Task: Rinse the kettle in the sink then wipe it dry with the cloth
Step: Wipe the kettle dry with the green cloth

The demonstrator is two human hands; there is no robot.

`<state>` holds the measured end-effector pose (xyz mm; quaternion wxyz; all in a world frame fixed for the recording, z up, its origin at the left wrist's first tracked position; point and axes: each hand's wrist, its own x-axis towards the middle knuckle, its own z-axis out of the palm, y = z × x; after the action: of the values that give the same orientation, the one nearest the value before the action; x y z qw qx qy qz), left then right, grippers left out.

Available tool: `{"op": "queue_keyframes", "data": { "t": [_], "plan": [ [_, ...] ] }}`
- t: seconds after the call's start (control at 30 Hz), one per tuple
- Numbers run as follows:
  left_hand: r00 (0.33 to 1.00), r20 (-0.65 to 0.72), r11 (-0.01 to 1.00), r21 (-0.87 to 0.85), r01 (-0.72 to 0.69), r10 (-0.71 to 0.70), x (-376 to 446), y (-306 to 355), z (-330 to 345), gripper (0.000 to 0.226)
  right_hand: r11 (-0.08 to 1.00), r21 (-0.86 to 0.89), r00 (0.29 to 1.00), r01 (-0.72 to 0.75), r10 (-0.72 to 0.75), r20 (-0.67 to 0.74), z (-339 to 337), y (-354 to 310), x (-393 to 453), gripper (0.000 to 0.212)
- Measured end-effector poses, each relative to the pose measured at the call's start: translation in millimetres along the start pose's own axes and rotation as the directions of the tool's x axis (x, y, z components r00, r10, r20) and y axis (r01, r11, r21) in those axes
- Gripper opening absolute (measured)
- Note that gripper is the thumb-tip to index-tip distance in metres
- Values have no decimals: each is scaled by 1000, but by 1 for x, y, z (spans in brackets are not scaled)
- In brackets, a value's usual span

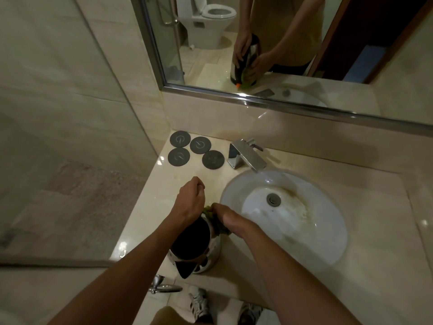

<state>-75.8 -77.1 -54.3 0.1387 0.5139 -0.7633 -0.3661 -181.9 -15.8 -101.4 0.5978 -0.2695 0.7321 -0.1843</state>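
A steel kettle [212, 252] with a black lid and handle stands on the counter just left of the white sink [328, 231]. My left hand [189, 200] grips its far top side. My right hand [228, 218] presses a green cloth [216, 222] against the kettle's right upper side. The cloth is mostly hidden under my fingers. The mirror reflection shows both hands on the kettle.
Several dark round coasters [196, 151] lie at the back left of the counter. A chrome tap [246, 156] stands behind the sink, with no water running. A glass shower wall [70, 137] rises at the left. A chrome handle [164, 287] sits below the counter edge.
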Motion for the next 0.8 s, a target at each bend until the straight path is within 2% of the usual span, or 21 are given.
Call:
{"op": "queue_keyframes", "data": {
  "t": [0.13,0.33,0.47,0.63,0.73,0.8],
  "plan": [
    [1000,-5,1000,11,-1,1,2,-3,2,14,995,-96,1000,-7,6,-3,4,-2,12,28],
    [1000,-10,1000,4,-11,11,1,-2,1,14,999,-11,999,31,-31,-20,3,8,-6,29],
    [1000,4,1000,-19,-5,5,0,-1,-2,16,973,49,974,224,-225,1,1,24,-34,28],
    [999,22,998,-48,35,-34,-2,0,-6,19,910,133,918,393,-382,-103,16,33,-73,23],
    [997,-5,991,-107,80,-81,-8,5,-11,17,878,108,880,466,-448,-156,23,43,-82,27],
    [991,-73,983,-155,102,-115,-15,7,-16,16,849,36,840,527,-514,-177,23,45,-88,33]
  ]
}}
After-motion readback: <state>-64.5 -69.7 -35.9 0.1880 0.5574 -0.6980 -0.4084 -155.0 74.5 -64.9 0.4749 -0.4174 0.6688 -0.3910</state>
